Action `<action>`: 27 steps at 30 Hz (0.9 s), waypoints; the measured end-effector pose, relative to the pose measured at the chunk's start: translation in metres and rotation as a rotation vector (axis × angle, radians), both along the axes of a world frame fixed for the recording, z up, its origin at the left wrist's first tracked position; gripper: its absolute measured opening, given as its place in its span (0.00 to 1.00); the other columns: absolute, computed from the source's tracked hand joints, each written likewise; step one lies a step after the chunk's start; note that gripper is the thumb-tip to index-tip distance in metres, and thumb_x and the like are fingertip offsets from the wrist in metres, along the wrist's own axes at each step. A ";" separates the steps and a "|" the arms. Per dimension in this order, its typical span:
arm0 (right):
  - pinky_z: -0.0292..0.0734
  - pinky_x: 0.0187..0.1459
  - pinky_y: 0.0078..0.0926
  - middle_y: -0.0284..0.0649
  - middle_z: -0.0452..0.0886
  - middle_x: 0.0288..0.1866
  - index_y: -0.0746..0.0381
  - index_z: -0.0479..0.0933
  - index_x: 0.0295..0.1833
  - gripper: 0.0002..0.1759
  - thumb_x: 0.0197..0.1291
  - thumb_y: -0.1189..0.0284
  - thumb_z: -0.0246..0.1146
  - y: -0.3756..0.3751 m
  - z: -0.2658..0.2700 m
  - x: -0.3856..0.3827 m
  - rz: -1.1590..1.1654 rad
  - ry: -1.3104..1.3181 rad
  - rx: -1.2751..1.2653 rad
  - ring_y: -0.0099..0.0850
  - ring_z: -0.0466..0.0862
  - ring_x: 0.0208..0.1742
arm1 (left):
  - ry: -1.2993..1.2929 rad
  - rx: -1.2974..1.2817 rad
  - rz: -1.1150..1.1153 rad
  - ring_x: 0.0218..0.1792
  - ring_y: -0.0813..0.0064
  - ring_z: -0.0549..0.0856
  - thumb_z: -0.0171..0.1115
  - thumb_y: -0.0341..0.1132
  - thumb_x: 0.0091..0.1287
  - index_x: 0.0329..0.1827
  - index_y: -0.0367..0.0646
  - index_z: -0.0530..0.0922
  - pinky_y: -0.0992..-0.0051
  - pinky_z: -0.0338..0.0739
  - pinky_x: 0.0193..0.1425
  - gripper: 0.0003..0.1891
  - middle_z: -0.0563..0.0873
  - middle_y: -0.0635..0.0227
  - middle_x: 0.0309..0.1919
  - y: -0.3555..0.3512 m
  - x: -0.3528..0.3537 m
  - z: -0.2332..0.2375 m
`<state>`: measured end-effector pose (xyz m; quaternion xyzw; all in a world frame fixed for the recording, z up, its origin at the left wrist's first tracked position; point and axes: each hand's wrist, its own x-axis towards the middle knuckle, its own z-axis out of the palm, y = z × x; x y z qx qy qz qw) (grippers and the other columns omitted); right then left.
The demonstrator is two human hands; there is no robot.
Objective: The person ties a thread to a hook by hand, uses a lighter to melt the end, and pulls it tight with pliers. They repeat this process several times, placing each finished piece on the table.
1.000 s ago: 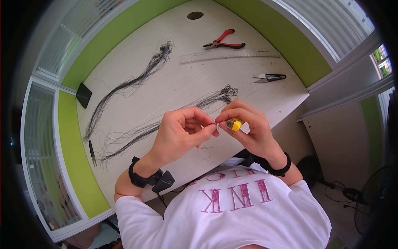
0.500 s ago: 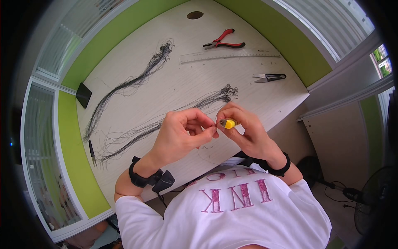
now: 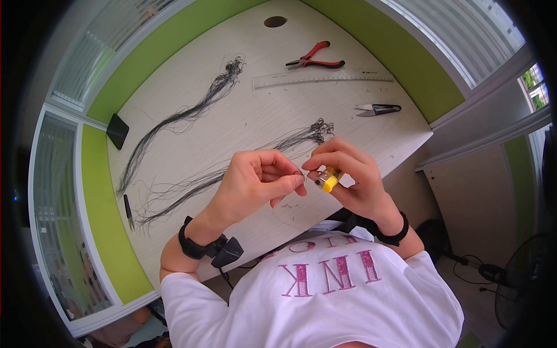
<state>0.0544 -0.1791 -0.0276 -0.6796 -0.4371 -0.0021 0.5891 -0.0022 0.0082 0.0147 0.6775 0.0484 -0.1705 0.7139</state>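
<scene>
My left hand (image 3: 252, 182) is closed, thumb and forefinger pinching a small dark fish hook (image 3: 299, 173) whose curve peeks out at the fingertips. A thin line seems to trail from it below the hand. In my right hand (image 3: 354, 174) a yellow lighter (image 3: 329, 181) is gripped, its metal top turned towards the left fingertips, a small gap apart. Behind both hands lies a bundle of dark fishing lines (image 3: 197, 188), with a cluster of hooks (image 3: 321, 129) at its right end. A second bundle of hooked lines (image 3: 174, 119) lies farther left.
Red-handled pliers (image 3: 318, 58) lie at the back above a clear ruler (image 3: 322, 79). Thread snips (image 3: 378, 109) rest at the right. Black tweezers (image 3: 128, 211) and a dark phone-like slab (image 3: 118, 132) are by the left edge. Green partitions (image 3: 145, 61) border the desk.
My right hand has drawn slightly right, away from the left fingertips, and the lighter has turned so more of its body shows. My left hand stays nearly still.
</scene>
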 end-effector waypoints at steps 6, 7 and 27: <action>0.70 0.30 0.25 0.36 0.77 0.33 0.61 0.77 0.37 0.18 0.35 0.83 0.66 0.005 -0.001 0.002 -0.084 -0.216 0.014 0.32 0.77 0.32 | 0.024 -0.036 -0.027 0.15 0.87 0.72 0.62 0.28 0.59 0.35 0.32 0.77 0.88 0.65 0.20 0.07 0.84 0.57 0.25 0.001 0.001 -0.001; 0.70 0.29 0.25 0.35 0.77 0.32 0.61 0.76 0.37 0.18 0.34 0.82 0.67 0.005 -0.001 0.002 -0.100 -0.258 0.021 0.31 0.77 0.31 | 0.034 -0.048 -0.027 0.15 0.87 0.72 0.62 0.28 0.59 0.35 0.33 0.77 0.88 0.65 0.19 0.07 0.84 0.58 0.25 0.001 0.001 -0.001; 0.66 0.27 0.25 0.35 0.76 0.31 0.61 0.75 0.33 0.16 0.34 0.77 0.70 0.005 0.000 0.008 -0.112 -0.401 0.000 0.30 0.75 0.29 | 0.057 -0.080 -0.047 0.15 0.87 0.71 0.62 0.29 0.59 0.34 0.33 0.77 0.87 0.64 0.19 0.07 0.84 0.58 0.24 0.003 0.003 -0.003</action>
